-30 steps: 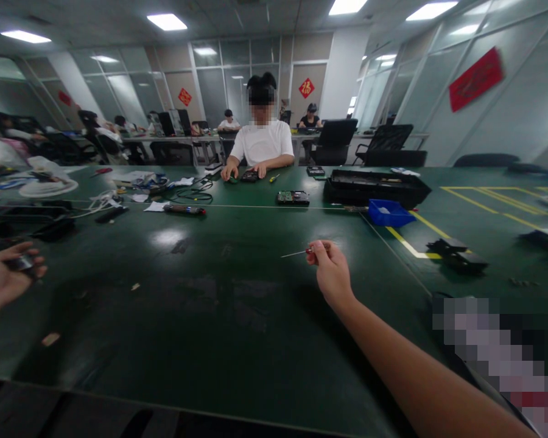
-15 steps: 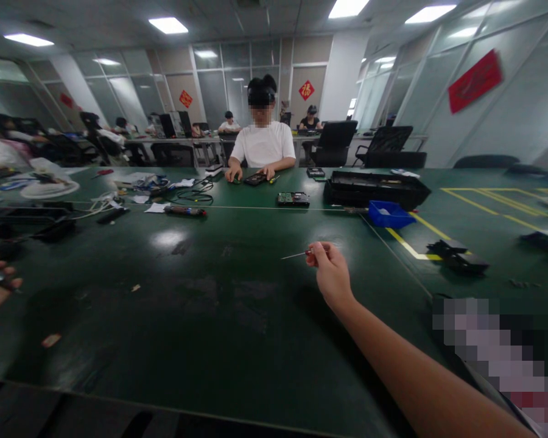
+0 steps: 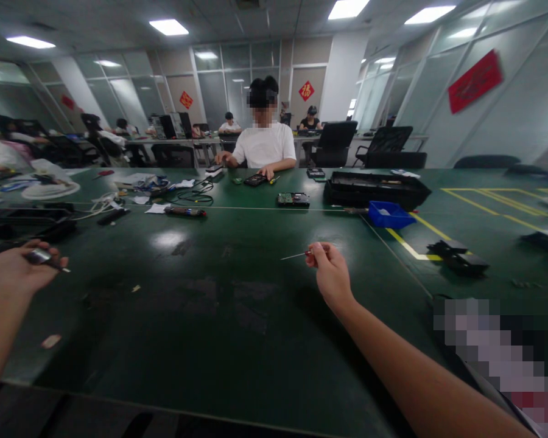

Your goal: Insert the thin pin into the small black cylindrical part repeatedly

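Observation:
My right hand [image 3: 331, 274] is closed around the red handle of a screwdriver [image 3: 293, 256], whose thin metal shaft points left above the green table. At the left edge my left hand [image 3: 21, 267] grips a shiny silver cylinder [image 3: 38, 256] with a dark end and a thin pale tip pointing right; its exact kind I cannot make out. A wide stretch of table separates the two hands. Both are apart from the hard drive [image 3: 293, 199] lying farther back.
Across the green table [image 3: 173, 340] a co-worker [image 3: 265, 146] handles another hard drive [image 3: 256, 180]. A long black housing [image 3: 377, 190] and a blue bin [image 3: 390, 215] stand back right. Black brackets [image 3: 459, 255] lie at right. Cables [image 3: 196, 193] and a multi-coloured tool [image 3: 185, 211] lie back left.
My left hand has come farther into view, moving right with the silver cylinder. My right hand and screwdriver stay put. The co-worker's hand on the left side has lifted back from the table.

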The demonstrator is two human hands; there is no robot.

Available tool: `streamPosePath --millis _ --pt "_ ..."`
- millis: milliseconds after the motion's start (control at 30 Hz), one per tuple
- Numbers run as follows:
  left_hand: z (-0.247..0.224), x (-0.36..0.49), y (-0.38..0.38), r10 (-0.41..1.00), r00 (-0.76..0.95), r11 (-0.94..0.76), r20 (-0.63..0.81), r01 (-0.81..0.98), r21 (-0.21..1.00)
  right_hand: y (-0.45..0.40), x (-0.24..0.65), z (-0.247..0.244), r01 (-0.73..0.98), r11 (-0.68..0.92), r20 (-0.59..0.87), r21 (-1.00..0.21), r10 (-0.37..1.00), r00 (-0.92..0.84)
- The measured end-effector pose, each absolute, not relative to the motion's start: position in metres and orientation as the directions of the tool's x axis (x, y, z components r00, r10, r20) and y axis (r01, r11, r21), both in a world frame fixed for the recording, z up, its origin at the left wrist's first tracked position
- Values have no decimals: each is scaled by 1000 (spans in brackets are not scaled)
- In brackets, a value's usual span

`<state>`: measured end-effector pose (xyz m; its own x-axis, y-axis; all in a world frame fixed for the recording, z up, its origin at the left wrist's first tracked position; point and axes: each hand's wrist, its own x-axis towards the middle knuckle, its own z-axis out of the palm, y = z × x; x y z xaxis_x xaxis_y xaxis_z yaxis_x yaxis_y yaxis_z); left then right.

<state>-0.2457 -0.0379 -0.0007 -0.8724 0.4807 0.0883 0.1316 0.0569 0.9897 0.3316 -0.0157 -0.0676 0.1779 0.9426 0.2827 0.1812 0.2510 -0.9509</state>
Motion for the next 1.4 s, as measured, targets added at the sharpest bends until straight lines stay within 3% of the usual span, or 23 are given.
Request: streamPosePath --millis 67,133,433,767,867,1000,1167,1300,1400 --pt "-4 -236 -23 541 -838 -4 -74 -90 996 -16 331 -67 178 253 284 -951 942 179" --pt "-7 -223 -11 598 -790 -65 -135 -215 975 -15 331 -67 168 256 284 -952 942 177" --pt "-7 -95 17 900 -431 -109 -71 -380 919 -14 331 -67 157 269 297 -950 936 191" --pt "-8 53 1 997 39 73 -62 -458 886 -15 331 -66 159 279 307 -947 933 190" --pt "-7 88 -9 993 103 86 -53 -343 935 -14 330 -66 170 277 307 -946 934 182" --pt "-26 124 -16 992 116 -56 44 100 993 -13 329 -67 273 252 303 -928 938 167" --pt "-65 138 -12 945 224 -321 237 503 802 -13 327 -63 423 199 289 -884 944 159" --pt "-82 127 -3 872 349 -489 343 618 616 -14 326 -61 504 206 317 -839 937 145" --pt "-85 117 3 880 343 -476 330 618 626 -15 324 -62 417 226 301 -880 945 124"
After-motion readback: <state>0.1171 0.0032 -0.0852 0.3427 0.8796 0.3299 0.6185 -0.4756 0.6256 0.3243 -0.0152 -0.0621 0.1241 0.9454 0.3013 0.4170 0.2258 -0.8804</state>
